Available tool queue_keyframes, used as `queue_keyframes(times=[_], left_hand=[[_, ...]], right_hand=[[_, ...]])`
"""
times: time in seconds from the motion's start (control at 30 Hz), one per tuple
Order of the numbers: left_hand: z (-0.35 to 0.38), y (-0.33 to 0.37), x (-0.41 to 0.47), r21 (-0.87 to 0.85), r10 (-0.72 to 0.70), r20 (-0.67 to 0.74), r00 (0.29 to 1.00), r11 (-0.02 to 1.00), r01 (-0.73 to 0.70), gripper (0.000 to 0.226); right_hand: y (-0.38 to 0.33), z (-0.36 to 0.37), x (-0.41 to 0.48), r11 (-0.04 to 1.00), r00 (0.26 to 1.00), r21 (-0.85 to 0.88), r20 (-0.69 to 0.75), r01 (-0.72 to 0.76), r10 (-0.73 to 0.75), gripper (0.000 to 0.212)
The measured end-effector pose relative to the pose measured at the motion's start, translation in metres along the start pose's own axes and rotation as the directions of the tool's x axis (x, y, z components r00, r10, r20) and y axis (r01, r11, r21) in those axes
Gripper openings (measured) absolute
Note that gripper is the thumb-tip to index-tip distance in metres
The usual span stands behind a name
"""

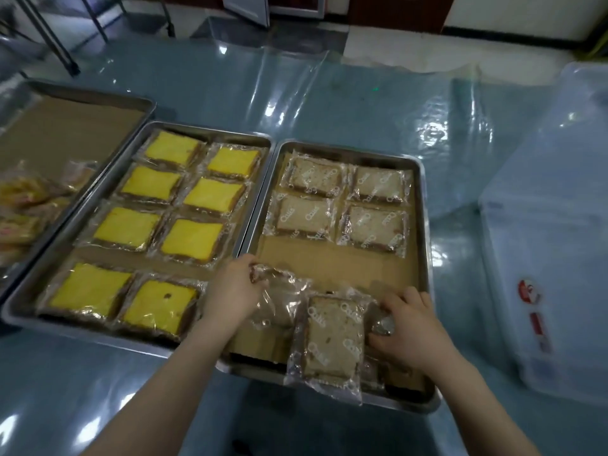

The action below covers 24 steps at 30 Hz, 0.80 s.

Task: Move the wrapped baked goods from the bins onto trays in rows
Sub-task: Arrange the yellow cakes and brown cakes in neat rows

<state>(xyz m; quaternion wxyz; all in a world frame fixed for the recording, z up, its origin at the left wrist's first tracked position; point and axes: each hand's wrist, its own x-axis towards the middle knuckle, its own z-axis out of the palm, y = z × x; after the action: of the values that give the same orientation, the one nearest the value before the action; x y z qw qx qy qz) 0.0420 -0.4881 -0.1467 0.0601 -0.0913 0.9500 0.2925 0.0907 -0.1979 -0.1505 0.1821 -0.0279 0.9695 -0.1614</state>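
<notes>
A steel tray lined with brown paper holds several wrapped brown cake slices in two rows at its far end. Over its near left part my left hand grips a wrapped brown slice by the top edge of its clear bag. At the near end another wrapped brown slice lies on the tray, its bag hanging over the front rim. My right hand rests on wrapped pieces beside it, fingers curled on the plastic. The middle tray holds several wrapped yellow cake slices in two columns.
A third tray at the far left holds loose wrapped pastries. A translucent plastic bin with a red label stands at the right. Clear plastic sheeting covers the table. Metal rack legs stand at the back left.
</notes>
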Motion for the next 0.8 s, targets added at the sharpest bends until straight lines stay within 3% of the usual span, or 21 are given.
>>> queue_keyframes(times=[0.07, 0.17, 0.27, 0.33, 0.37, 0.47, 0.53, 0.67, 0.73, 0.8], left_hand=[[-0.002, 0.005, 0.012, -0.076, -0.007, -0.063, 0.998, 0.997, 0.002, 0.039], [-0.001, 0.017, 0.023, -0.024, -0.002, 0.045, 0.999, 1.0, 0.003, 0.048], [0.002, 0.026, 0.017, 0.028, 0.064, 0.029, 0.998, 0.997, -0.065, 0.054], [0.008, 0.03, 0.004, -0.019, 0.145, 0.03, 0.989, 0.989, -0.145, 0.036], [0.013, 0.031, -0.005, -0.06, 0.154, 0.111, 0.982, 0.987, -0.148, 0.029], [0.032, 0.032, -0.035, -0.113, 0.054, 0.458, 0.887, 0.994, -0.002, 0.026], [0.04, 0.027, -0.049, -0.225, 0.022, 0.567, 0.823, 0.966, 0.129, 0.019], [0.038, 0.013, -0.056, -0.457, 0.005, 0.534, 0.845, 0.843, 0.284, 0.015], [0.031, 0.007, -0.053, -0.544, -0.064, 0.523, 0.85, 0.743, 0.391, 0.019], [0.023, 0.004, -0.048, -0.599, -0.117, 0.524, 0.844, 0.654, 0.463, 0.019]], right_hand=[[-0.004, -0.001, -0.002, 1.0, 0.997, 0.003, -0.082, -0.003, 0.003, 0.057], [-0.007, -0.007, -0.005, 0.996, 0.988, 0.089, -0.148, -0.018, 0.031, 0.038], [-0.004, -0.012, -0.006, 0.964, 0.978, 0.246, -0.153, -0.099, 0.14, 0.038], [-0.002, -0.012, -0.006, 0.934, 0.974, 0.338, -0.147, -0.114, 0.172, 0.041], [-0.001, -0.011, -0.006, 0.922, 0.972, 0.371, -0.151, -0.113, 0.18, 0.045], [-0.005, -0.009, -0.008, 0.889, 0.962, 0.445, -0.178, -0.11, 0.209, 0.042], [-0.007, -0.013, -0.01, 0.833, 0.93, 0.542, -0.239, -0.11, 0.278, 0.031], [-0.012, -0.027, -0.008, 0.684, 0.801, 0.727, -0.447, 0.065, 0.398, 0.024], [-0.018, -0.031, -0.005, 0.722, 0.73, 0.677, -0.563, 0.14, 0.386, 0.031], [-0.024, -0.028, 0.001, 0.826, 0.742, 0.553, -0.598, 0.108, 0.303, 0.04]])
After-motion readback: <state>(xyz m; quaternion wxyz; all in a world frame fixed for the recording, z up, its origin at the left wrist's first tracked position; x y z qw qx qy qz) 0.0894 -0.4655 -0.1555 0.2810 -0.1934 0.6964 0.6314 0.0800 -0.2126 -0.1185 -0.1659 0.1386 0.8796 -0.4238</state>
